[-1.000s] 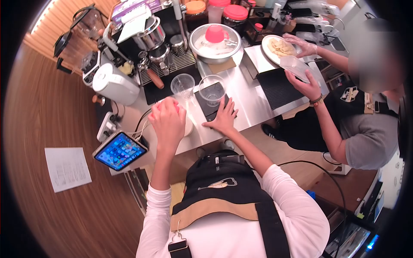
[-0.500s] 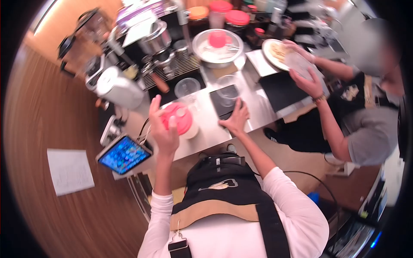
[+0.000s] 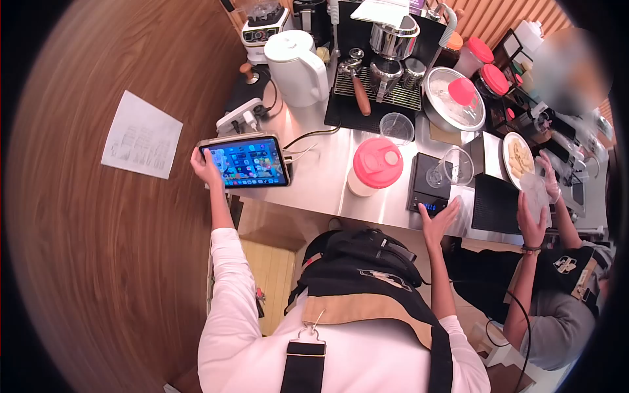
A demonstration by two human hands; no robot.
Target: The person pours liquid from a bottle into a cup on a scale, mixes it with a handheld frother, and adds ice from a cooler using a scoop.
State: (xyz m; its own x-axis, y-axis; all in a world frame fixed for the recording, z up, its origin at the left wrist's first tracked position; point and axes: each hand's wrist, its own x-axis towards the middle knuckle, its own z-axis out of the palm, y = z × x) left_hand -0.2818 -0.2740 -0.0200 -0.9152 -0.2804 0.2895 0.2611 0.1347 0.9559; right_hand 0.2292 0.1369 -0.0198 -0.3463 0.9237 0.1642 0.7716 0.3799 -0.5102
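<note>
My left hand (image 3: 208, 168) grips the left edge of a tablet (image 3: 249, 163), its thumb on the front. The tablet's screen is lit with app icons, and it stands propped at the counter's left end. My right hand (image 3: 439, 221) has its fingers spread at the front of a black digital scale (image 3: 429, 190), the thumb right by its lit display, which reads HELLO. On the scale stands a clear plastic cup (image 3: 457, 166). Between my hands sits a tub with a red lid (image 3: 378, 163), and another clear cup (image 3: 397, 128) is behind it.
An espresso machine (image 3: 395, 40) with a wooden-handled portafilter (image 3: 361, 97) stands at the back. Left of it are a white jug (image 3: 292, 72) and a power strip (image 3: 240, 116). At right, a co-worker's gloved hand (image 3: 550, 177) is near a plate of food (image 3: 518, 157).
My view has turned left. My left hand has moved from over the red-lidded tub to the tablet's edge. My right hand stays by the scale, whose display now shows lit.
</note>
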